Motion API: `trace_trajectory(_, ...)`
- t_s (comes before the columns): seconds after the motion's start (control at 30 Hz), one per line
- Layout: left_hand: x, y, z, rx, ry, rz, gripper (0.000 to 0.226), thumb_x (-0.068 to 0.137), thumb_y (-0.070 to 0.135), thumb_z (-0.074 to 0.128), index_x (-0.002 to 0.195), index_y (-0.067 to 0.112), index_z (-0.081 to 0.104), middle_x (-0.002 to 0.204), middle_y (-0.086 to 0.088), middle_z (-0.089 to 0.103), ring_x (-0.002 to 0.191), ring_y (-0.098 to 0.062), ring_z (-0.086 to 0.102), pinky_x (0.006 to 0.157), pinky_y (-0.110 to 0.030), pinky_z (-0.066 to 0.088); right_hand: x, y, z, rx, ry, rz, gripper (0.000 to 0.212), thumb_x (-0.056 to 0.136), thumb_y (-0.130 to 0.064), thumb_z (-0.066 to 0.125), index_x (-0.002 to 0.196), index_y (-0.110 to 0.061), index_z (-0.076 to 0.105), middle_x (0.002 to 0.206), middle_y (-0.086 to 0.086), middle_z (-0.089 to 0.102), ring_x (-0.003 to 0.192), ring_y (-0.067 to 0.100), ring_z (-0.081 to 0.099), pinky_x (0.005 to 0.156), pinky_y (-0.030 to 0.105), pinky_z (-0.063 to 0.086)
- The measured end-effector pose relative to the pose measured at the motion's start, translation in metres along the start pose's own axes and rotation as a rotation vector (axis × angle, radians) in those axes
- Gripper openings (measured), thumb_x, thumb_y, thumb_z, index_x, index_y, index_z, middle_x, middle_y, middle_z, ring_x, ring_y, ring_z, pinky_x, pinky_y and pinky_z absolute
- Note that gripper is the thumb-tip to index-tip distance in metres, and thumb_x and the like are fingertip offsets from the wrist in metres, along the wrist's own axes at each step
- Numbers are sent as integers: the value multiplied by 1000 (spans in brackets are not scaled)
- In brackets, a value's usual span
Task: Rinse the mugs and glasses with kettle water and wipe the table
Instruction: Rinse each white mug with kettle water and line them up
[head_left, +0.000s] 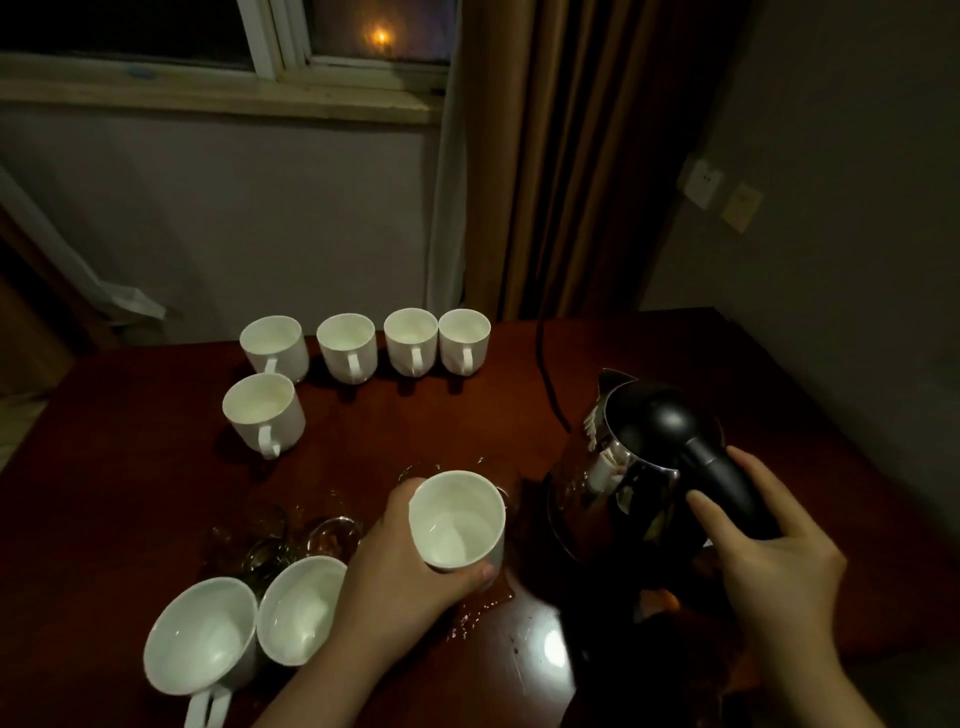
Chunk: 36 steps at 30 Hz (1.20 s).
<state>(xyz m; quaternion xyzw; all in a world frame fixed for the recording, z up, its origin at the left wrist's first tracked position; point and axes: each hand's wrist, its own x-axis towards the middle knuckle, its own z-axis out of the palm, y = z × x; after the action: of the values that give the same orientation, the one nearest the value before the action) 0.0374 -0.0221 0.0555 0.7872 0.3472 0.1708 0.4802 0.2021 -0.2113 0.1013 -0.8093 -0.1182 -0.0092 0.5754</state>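
My left hand (400, 561) grips a white mug (457, 519) near the middle of the dark wooden table (156, 493), tilted so its mouth faces me. My right hand (769, 540) holds the black handle of a steel kettle (623, 467), which stands upright on the right with its lid down. Several white mugs (348, 345) stand in a row at the far edge, with one more mug (262, 413) in front of them. Two mugs (202, 639) sit at the near left. Several clear glasses (291, 530) stand behind those, hard to see.
Spilled water (478, 618) glistens on the table in front of the held mug. The kettle's black cord (545, 374) runs back toward the brown curtain (571, 156). A window with a sill (218, 88) is behind the table. Wall sockets (704, 182) sit on the right wall.
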Motion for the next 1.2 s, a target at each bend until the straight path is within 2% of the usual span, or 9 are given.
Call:
trace_trajectory(0.3, 7, -3, 2, 16, -16, -20, 74, 45, 57, 79, 102, 58, 31, 103, 35, 44, 98, -1, 48, 77, -24, 39, 4, 17, 16, -89, 95, -100, 55, 77, -10, 69, 119, -40, 48, 112, -10, 51, 101, 17, 55, 87, 40, 50)
trace_trajectory(0.47, 11, -1, 3, 11, -27, -30, 73, 39, 62, 71, 100, 60, 32, 102, 35, 44, 93, 3, 46, 72, -19, 36, 9, 19, 26, -160, 127, -183, 53, 77, -9, 70, 126, -20, 54, 110, -8, 52, 100, 13, 53, 85, 28, 42)
trace_trajectory(0.67, 12, -1, 3, 17, -50, -27, 73, 38, 63, 68, 101, 60, 31, 101, 37, 44, 95, 2, 47, 72, -17, 37, 19, 32, 21, -156, 135, -118, 54, 82, -13, 65, 129, -32, 47, 116, -11, 49, 107, 12, 50, 95, 43, 47)
trace_trajectory(0.83, 13, 4, 1, 1, -37, -22, 70, 36, 67, 62, 99, 61, 31, 100, 39, 43, 90, 15, 44, 69, -9, 34, 18, 25, 20, -394, 171, -168, 46, 82, -21, 63, 126, -14, 52, 121, 16, 47, 111, 31, 41, 83, 34, 33)
trace_trajectory(0.9, 14, 6, 0, -8, -41, -11, 70, 39, 62, 71, 99, 60, 33, 100, 39, 44, 90, 19, 43, 68, -6, 33, 3, 13, 26, -357, 201, -305, 45, 78, -30, 51, 119, -13, 54, 123, 15, 44, 111, 25, 36, 85, 28, 32)
trace_trajectory(0.97, 17, 5, -1, -6, -41, 8, 71, 48, 49, 83, 100, 57, 35, 102, 36, 46, 93, 18, 44, 69, -7, 34, -22, 1, 43, -228, 29, -384, 36, 76, -31, 48, 110, -25, 55, 117, 2, 48, 104, 4, 43, 88, 9, 33)
trace_trajectory(1.03, 19, 6, -2, 0, -32, 34, 70, 52, 45, 85, 102, 55, 36, 104, 35, 47, 94, 16, 45, 69, -7, 35, -44, -4, 66, -109, -309, -235, 30, 76, -31, 52, 103, -43, 51, 114, -12, 50, 98, -7, 48, 77, 0, 37)
trace_trajectory(1.1, 21, 8, -4, -1, -12, 51, 69, 55, 44, 85, 103, 53, 36, 104, 35, 48, 94, 15, 46, 67, -6, 35, -58, -9, 88, -71, -594, -6, 35, 75, -45, 47, 108, -55, 40, 123, -23, 44, 105, -7, 50, 83, 7, 43)
trace_trajectory(1.2, 25, 16, -10, 23, 28, 60, 69, 59, 43, 81, 109, 51, 34, 99, 35, 47, 87, 16, 47, 61, -5, 37, -55, -13, 108, 28, -724, 117, 42, 72, -61, 43, 113, -58, 37, 127, -9, 52, 112, 7, 54, 96, 29, 47)
